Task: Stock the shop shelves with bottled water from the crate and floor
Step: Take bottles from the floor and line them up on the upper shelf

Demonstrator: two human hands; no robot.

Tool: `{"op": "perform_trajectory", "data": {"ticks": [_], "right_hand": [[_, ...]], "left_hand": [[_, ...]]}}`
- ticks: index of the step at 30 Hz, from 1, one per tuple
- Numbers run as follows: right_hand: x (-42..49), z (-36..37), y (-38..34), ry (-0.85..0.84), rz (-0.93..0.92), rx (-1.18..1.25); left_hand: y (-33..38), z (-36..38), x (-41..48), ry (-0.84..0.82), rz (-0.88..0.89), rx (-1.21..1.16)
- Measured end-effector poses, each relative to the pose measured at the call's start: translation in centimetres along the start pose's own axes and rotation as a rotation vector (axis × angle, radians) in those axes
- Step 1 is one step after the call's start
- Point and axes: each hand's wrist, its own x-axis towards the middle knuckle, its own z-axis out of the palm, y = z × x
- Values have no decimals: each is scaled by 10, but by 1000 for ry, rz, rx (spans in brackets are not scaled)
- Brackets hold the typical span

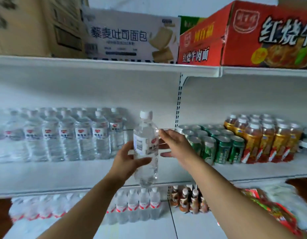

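White shop shelving fills the head view, its bays split by a slotted upright post (179, 100).

**Task object.** One clear water bottle (146, 147) with a white cap is held upright, leaning slightly, in front of the middle shelf (63, 173). It is in the air and not yet set down. I see it lined up with the bare gap in that shelf.

**Hands.** The left hand (125, 161) grips the bottle at its label, thumb across the front and fingers (129, 147) curled round the far side. The right hand (175, 144) is flat and holds nothing. Its straight fingers (164, 133) reach the bottle's shoulder, but I cannot tell whether they touch it or sit just beside it.

**Surroundings.** Left of the gap stands a row of water bottles (66, 140) of the same kind. To the right, past the post, are green cans (218, 145) and then amber drink bottles (266, 142). The shelf below carries more water bottles (137, 206) beside small brown bottles (189, 200). A white carton (128, 37) and a red carton (252, 35) sit on the top shelf.

**Step in hand.** I judge this to be the placing of a single bottle at the right end of the row.

**Next move.** It calls for carrying the bottle forward over the shelf lip and lowering it upright just beside the last bottle. The left grip should let go only once the base sits flat. The flat right hand could steady the bottle or nudge it into line. A tilted release could topple the neighbouring bottles.
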Motion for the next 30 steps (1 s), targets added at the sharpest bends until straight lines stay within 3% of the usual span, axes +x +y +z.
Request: {"op": "perform_trajectory", "data": {"ticks": [5,10,14,23,27,30], "right_hand": [[47,31,26,-291,33,-71],[87,54,48,-208,26,21],[113,60,69,-150,17,-11],[175,90,100,-153,-11,-113],[195,108,105,-141,-4,-131],[205,120,111,-84,-27,-127]], "left_hand": [[-15,-56,45,-99,-23,-158],[-43,-68,79,-178,-38,-207],[-65,-66,94,-116,-71,-64],[-84,-62,113,328,-53,398],[-82,-61,120,538,-118,481],[-81,-60,124,605,-144,537]]}}
